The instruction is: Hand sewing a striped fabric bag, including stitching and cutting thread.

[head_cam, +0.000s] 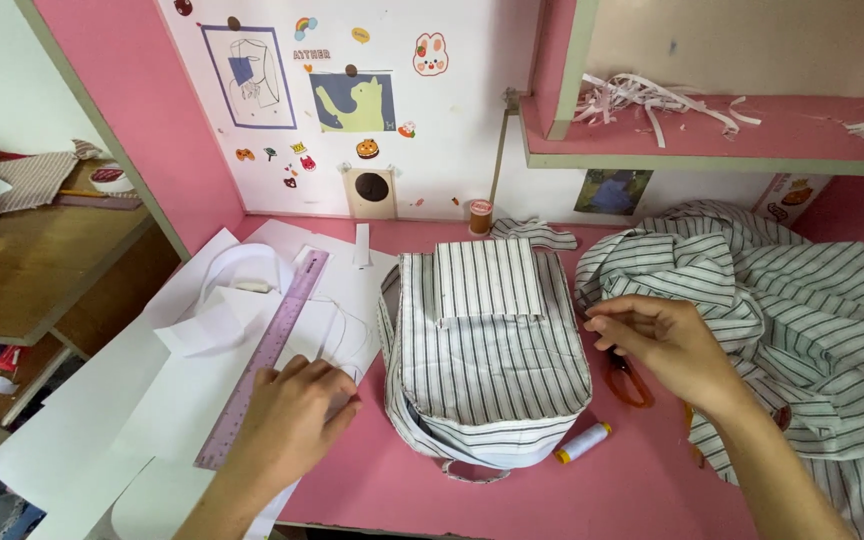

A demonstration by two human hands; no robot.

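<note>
So the left hand [292, 415] lies flat and open on white paper sheets [102, 420] near the pink desk's [512, 490] front edge; the right hand [667, 345], fingers loosely curled on nothing, hovers just beside the small striped fabric backpack [487, 350].

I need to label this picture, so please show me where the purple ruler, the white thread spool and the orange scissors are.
purple ruler [270, 350]: head view, middle of its strip.
white thread spool [582, 443]: head view, middle of its body.
orange scissors [630, 385]: head view, on the handle loop below the right hand.

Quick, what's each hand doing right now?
Left hand: flat on the white paper, holding nothing.
Right hand: fingers curled above orange scissors; grip cannot be told.
</note>
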